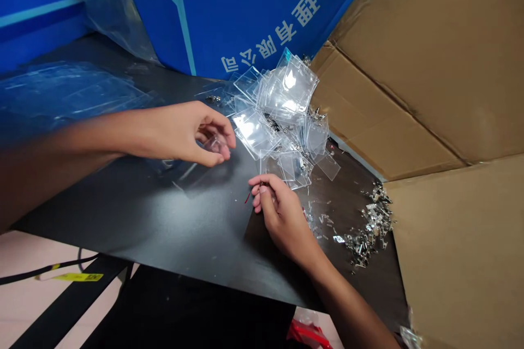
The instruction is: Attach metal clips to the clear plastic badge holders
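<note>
My left hand (208, 133) is curled, thumb toward fingers, around a clear plastic badge sleeve (194, 175) that hangs below it, blurred. My right hand (272, 202) pinches a small metal clip (262, 184) between thumb and index finger, mostly covered by the fingertips. A thin red strip (247, 198) shows just left of those fingers. Just beyond both hands lies a heap of clear badge sleeves (289, 90), with metal clips among them.
Loose metal clips (370, 226) are piled at the right of the dark table (164, 229). Small clear bits (325, 220) lie between them and my right hand. More flat plastic sleeves (69, 87) lie at left. Cardboard (450, 65) and a blue printed panel (245, 5) border the table.
</note>
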A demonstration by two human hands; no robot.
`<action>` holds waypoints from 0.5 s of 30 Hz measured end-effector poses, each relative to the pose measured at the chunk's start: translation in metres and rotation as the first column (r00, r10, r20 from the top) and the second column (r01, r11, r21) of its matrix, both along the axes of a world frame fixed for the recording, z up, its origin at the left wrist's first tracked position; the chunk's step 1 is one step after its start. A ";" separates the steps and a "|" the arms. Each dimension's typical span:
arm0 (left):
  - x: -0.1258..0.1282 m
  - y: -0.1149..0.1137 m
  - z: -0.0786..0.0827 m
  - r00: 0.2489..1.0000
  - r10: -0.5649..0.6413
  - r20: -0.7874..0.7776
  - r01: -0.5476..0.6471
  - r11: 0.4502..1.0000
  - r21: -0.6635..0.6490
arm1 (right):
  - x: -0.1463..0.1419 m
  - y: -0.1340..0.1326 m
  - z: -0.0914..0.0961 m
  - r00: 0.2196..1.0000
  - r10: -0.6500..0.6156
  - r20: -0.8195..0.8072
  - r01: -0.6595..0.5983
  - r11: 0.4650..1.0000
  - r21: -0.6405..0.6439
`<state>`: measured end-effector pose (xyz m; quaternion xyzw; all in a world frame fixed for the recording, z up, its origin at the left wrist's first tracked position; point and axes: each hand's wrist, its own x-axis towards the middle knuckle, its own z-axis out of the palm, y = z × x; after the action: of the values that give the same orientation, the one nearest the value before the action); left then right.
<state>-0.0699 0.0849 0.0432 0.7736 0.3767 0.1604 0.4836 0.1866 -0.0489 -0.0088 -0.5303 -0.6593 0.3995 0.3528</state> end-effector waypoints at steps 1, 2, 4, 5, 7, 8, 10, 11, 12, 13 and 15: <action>0.005 -0.002 0.001 0.997 -0.020 0.079 0.027 0.996 -0.083 | -0.002 -0.002 -0.002 0.997 0.005 -0.079 -0.011 0.997 -0.074; 0.010 -0.005 0.001 0.989 -0.030 0.142 0.050 0.989 -0.142 | -0.004 -0.004 -0.004 0.990 0.001 -0.144 -0.020 0.991 -0.131; 0.020 -0.013 -0.001 0.970 -0.027 0.242 0.079 0.975 -0.208 | -0.006 -0.006 -0.005 0.972 -0.009 -0.234 -0.039 0.979 -0.198; 0.025 -0.017 -0.003 0.957 -0.020 0.289 0.089 0.970 -0.227 | -0.007 -0.007 -0.005 0.964 -0.010 -0.265 -0.048 0.976 -0.214; 0.032 -0.024 -0.007 0.931 -0.007 0.366 0.107 0.961 -0.254 | -0.006 -0.007 -0.002 0.952 0.006 -0.305 -0.078 0.972 -0.223; 0.034 -0.026 -0.009 0.922 -0.002 0.387 0.113 0.959 -0.262 | -0.005 -0.006 0.000 0.950 0.023 -0.312 -0.095 0.971 -0.218; 0.035 -0.030 -0.013 0.912 -0.006 0.409 0.122 0.958 -0.259 | -0.003 -0.005 0.004 0.951 0.040 -0.308 -0.102 0.977 -0.188; 0.035 -0.031 -0.015 0.910 -0.012 0.415 0.132 0.956 -0.262 | -0.002 -0.004 0.005 0.952 0.030 -0.304 -0.085 0.982 -0.169; 0.035 -0.032 -0.017 0.904 -0.017 0.427 0.146 0.951 -0.271 | -0.002 -0.004 0.006 0.953 0.006 -0.303 -0.053 0.987 -0.150; 0.035 -0.033 -0.019 0.897 -0.022 0.442 0.163 0.945 -0.284 | -0.001 -0.003 0.006 0.951 -0.025 -0.308 -0.018 0.990 -0.137; 0.037 -0.036 -0.024 0.891 -0.024 0.453 0.163 0.949 -0.269 | -0.001 -0.003 0.006 0.941 -0.084 -0.327 0.045 0.991 -0.123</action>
<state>-0.0333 0.0489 0.0196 0.6514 0.2381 0.2500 0.6757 0.1852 -0.0515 -0.0032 -0.4961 -0.5489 0.5082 0.4408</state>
